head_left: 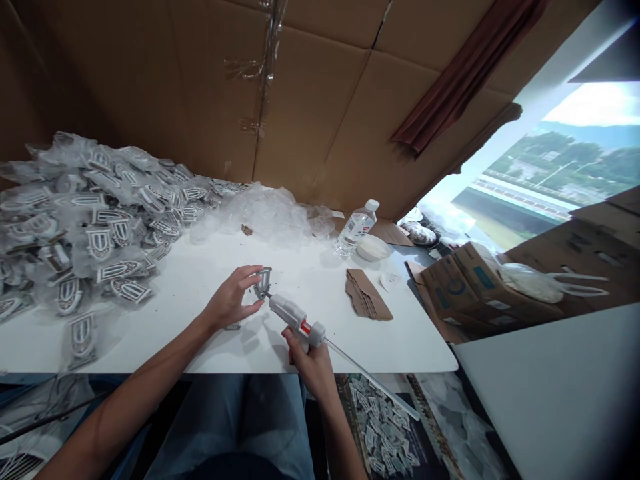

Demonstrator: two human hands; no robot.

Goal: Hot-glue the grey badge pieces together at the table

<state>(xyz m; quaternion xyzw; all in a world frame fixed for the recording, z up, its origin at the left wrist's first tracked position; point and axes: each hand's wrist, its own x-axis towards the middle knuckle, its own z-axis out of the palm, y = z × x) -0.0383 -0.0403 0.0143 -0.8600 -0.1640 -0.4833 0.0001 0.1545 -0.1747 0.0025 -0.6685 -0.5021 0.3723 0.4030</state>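
My left hand (pixel 234 297) pinches a small grey shield-shaped badge (pixel 263 283) by its edges, just above the white table (pixel 310 350). My right hand (pixel 311 359) is wrapped round the handle of a grey-white glue gun (pixel 289 313). Its nozzle meets the badge or sits very close to it; I cannot tell whether it touches. A long clear glue stick (pixel 373 379) sticks out of the gun's back end toward the lower right. Beneath my left hand, a small grey piece (pixel 233 327) lies on the table, partly hidden.
Many bagged badges (pixel 120 233) are heaped at the left. Loose plastic bags (pixel 270 213) lie at the back. A water bottle (pixel 356 229), a white bowl (pixel 373 248) and folded cardboard (pixel 367 295) stand right of centre. Below the table's edge are more badges (pixel 383 427); cartons (pixel 480 287) are at right.
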